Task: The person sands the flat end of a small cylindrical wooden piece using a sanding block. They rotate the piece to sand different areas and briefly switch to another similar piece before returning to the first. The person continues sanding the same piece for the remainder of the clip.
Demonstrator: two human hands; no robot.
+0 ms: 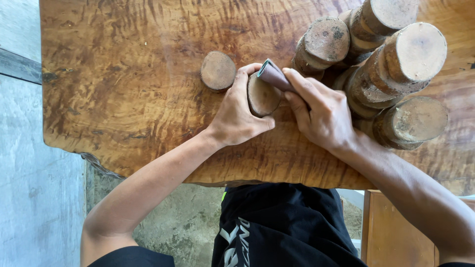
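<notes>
Right now the left hand (237,116) grips a small round wood slice (262,96) on the wooden table (123,74) — the slice sits at its two o'clock. At three o'clock, the right hand (321,116) presses folded sandpaper (273,75) against it — stacked wood rounds (391,74) stand just beyond.

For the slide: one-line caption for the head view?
Left hand steadies a round wood disc while right hand presses folded sandpaper to its edge.

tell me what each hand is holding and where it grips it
The left hand grips a round wooden disc by its edge, standing it on the table. The right hand pinches folded sandpaper against the disc's rim.
</notes>
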